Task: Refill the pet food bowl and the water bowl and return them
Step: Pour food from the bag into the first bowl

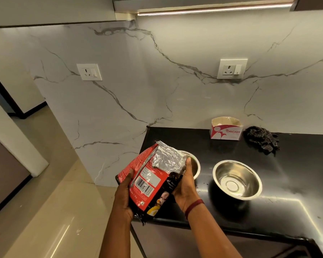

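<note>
The pet food bag, foil top folded back, hid most of one steel bowl on the black countertop. A second steel bowl stood near it on the right, not touching. An Origami carton and a dark checked cloth lay against the wall. The left hand gripped the bag's left edge; the right hand curled round its right side, thumb on the foil.

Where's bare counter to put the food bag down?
Bare counter right of the right bowl, in front of the cloth; also the strip between tissue box and bowls. Crowded left end: bag, left hand, right hand, left bowl.
</note>
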